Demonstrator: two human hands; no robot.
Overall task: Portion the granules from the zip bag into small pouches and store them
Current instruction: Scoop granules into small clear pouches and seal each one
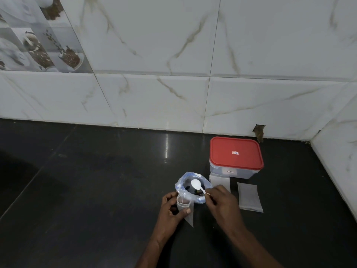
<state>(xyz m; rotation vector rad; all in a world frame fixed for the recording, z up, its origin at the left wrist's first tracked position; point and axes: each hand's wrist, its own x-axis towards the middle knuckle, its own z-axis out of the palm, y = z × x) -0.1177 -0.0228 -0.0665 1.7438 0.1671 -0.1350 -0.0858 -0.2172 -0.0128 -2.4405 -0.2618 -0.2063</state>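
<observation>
Step in hand: scooping from the zip bag (pixel 190 187), which stands with its mouth agape at lower centre of the frame, dark granules (pixel 194 191) visible inside.
Right hand (pixel 222 202): fingers pinched on the handle of the white spoon (pixel 197 185), its bowl poised over the bag's mouth and looking empty.
Left hand (pixel 172 206): thumb and fingers clamped on the small pouch (pixel 184 208), held upright just in front of the bag, touching it.
Doing it well: the spoon wants to dip deep and come up level; the pouch mouth looks narrow, so the left hand should probably bow it wide and keep it close to the bag.
Risk: spills on the dark worktop (pixel 96 190) would be hard to spot.
Waiting: two spare pouches (pixel 249 197) lie flat to the right.
Storage: the red-lidded container (pixel 234 157) sits closed behind them, near the wall.
</observation>
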